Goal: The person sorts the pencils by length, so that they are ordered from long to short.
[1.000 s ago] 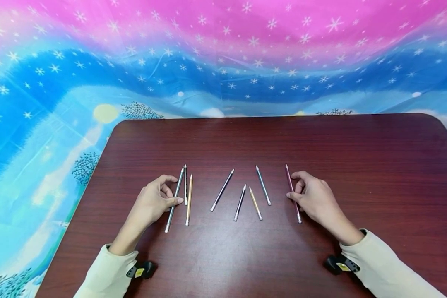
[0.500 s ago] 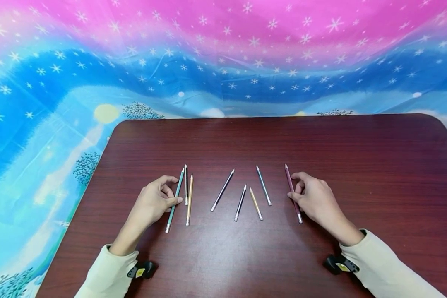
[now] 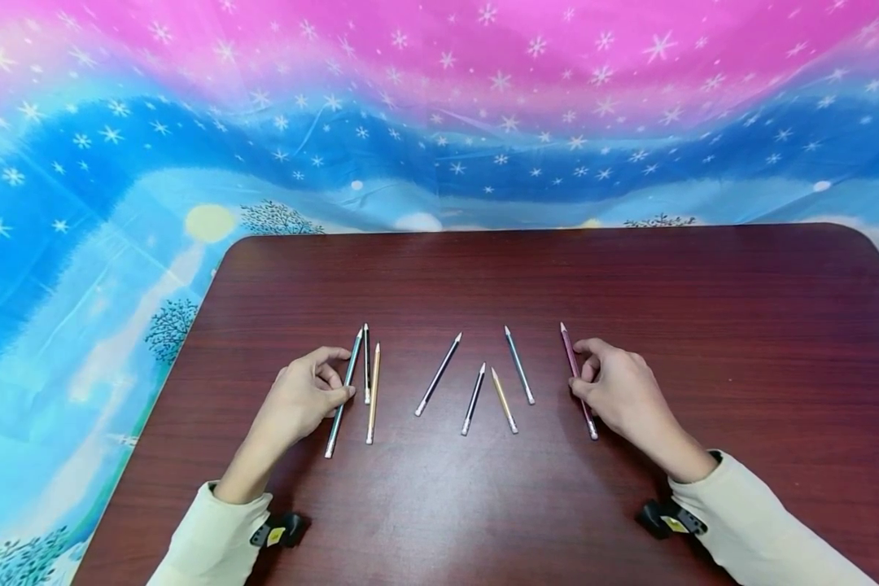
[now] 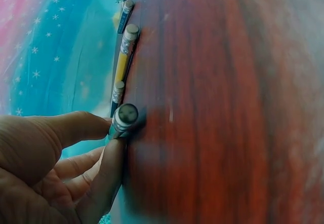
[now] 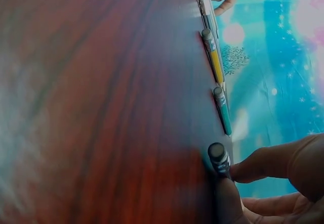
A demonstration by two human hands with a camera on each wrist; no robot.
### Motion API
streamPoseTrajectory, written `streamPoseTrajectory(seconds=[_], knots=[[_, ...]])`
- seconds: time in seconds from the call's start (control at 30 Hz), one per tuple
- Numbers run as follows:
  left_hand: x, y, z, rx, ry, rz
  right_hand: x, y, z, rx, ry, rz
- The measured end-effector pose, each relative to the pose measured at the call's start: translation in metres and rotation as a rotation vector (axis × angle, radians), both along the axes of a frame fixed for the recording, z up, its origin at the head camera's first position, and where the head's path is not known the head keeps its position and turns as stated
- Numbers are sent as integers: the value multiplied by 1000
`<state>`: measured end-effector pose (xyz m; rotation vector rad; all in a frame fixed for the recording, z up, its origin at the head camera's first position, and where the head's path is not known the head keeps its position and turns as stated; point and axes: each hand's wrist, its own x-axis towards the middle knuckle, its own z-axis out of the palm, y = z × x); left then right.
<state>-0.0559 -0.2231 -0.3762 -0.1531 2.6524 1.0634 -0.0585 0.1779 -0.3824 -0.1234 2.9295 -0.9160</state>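
Note:
With thumb and fingers, my left hand (image 3: pixel 308 395) pinches a teal pencil (image 3: pixel 335 427) at the left of the group in the head view. The left wrist view shows its eraser end (image 4: pixel 125 114) between the fingers. Close on its right lie a black pencil (image 3: pixel 367 366) and a yellow pencil (image 3: pixel 373 399). On the far side, my right hand (image 3: pixel 621 387) pinches a maroon pencil (image 3: pixel 569 350) near its middle. That pencil's eraser end (image 5: pixel 217 152) faces the right wrist camera. Both held pencils stay low at the tabletop; whether they touch it I cannot tell.
Between the hands lie two dark pencils, one slanted (image 3: pixel 439 373) and one nearer (image 3: pixel 474 397), a shorter yellow pencil (image 3: pixel 504 400) and a second teal pencil (image 3: pixel 520 366). The dark red wooden table (image 3: pixel 439 505) ends before a snowflake-patterned cloth (image 3: pixel 439 106).
My left thumb has drawn back slightly to the left on the teal pencil. The maroon pencil's eraser end and my right thumb have shifted a little to the right. The other pencils lie unchanged.

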Motion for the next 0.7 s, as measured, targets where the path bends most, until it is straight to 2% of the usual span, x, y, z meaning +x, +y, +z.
streamPoseTrajectory(seconds=[0.4,0.7], knots=[[1,-1,2,0,0,7,-1,1,1,4,-5,0],[2,-4,6,33,-41,36,-2,1,3,-3,-19,-2]])
